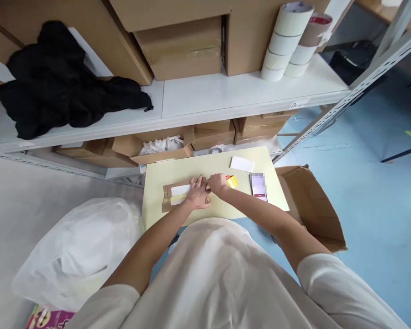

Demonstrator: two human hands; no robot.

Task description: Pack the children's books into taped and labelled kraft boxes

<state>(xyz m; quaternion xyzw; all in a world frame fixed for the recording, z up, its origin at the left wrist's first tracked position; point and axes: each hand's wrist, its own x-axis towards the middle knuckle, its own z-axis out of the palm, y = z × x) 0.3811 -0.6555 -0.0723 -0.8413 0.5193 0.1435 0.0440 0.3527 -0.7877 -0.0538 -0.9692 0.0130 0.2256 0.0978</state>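
Shelving (205,98) stacked with cardboard boxes spans the far side, and a pale yellow table (192,167) stands in front of it, with an open brown carton (315,205) on the floor beside its right edge. On the table's left half lies a flat brown parcel (167,201), with a white strip and a yellowish one running along its upper face. Its left end lies bare and flat, and that part looks settled; the right end is largely covered and appears creased, so what remains of the work seems to be there. The left hand (198,196) is spread palm down over that end, fingers apart. Close against it the right hand (218,183) is curled; whether it pinches anything, or touches the other hand, I cannot tell. A phone (259,185) lies to the right with its screen lit, and a white slip (242,163) lies apart from the parcel. Smallest is a yellow and orange piece (232,181) just beside the right hand, too small to identify.
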